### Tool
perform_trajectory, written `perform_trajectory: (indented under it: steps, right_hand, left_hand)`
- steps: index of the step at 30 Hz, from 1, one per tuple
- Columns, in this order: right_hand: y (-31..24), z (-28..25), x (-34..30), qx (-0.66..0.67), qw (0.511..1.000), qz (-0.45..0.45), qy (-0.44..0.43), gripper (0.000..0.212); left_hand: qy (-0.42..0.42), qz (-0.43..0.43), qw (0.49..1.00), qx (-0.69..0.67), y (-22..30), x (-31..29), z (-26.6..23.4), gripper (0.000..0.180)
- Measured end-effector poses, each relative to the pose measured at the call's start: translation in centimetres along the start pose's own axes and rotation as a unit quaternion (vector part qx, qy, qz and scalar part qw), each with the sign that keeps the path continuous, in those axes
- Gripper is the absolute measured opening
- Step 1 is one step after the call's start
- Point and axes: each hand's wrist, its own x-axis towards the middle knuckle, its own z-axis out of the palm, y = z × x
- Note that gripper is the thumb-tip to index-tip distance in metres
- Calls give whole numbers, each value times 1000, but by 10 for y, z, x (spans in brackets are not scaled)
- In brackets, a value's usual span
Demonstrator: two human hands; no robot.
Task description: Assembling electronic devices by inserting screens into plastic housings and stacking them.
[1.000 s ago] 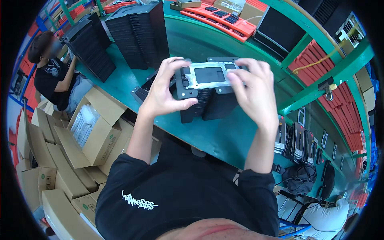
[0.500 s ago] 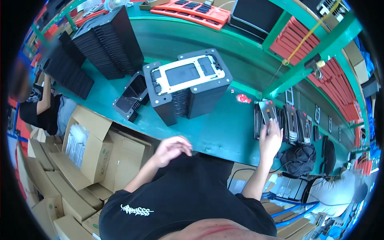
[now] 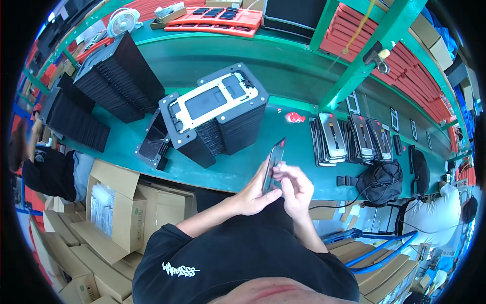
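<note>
i see one thin dark phone panel (image 3: 274, 161), tipped up on end in front of the person's chest, near the front edge of the green table (image 3: 223, 169). the left hand (image 3: 255, 191) has it clamped between thumb and fingers. the right hand (image 3: 296, 188) is close by, fingers bent near its face; i cannot tell if they pinch it. the two hands are close together.

past the panel i count one black tray stack (image 3: 245, 129) with one white phone frame (image 3: 224, 92) flat on top. just left of it is one small black tray (image 3: 152, 144), and farther left are two more tall tray piles (image 3: 121, 76). on my right are three stacks of phone panels (image 3: 332, 137) side by side, then one black bag (image 3: 382, 182) by the front edge. a wide strip of green tabletop shows between the tray stack and these stacks, with one red scrap (image 3: 295, 117) toward its back.
</note>
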Motion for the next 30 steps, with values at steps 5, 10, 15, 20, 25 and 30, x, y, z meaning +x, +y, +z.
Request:
perform_trajectory:
  steps: [5, 10, 15, 20, 25, 30]
  right_hand:
    - [10, 15, 17, 216, 965, 118, 91, 13]
    - [12, 19, 25, 271, 944, 187, 4, 11]
    - [15, -1, 63, 197, 960, 85, -181, 13]
    - [72, -31, 155, -275, 961, -5, -37, 14]
    - [135, -62, 170, -523, 844, -103, -64, 12]
    - [1, -14, 153, 34, 970, 26, -239, 14]
  left_hand:
    - [-36, 61, 946, 316, -17, -7, -9, 89]
    - [-8, 176, 861, 478, -16, -11, -28, 88]
    - [-14, 52, 905, 422, -2, -18, -39, 80]
    - [6, -174, 981, -84, 5, -25, -41, 66]
    - [-8, -128, 981, -147, 8, -28, -45, 62]
    - [2, -98, 985, -143, 29, -26, -56, 68]
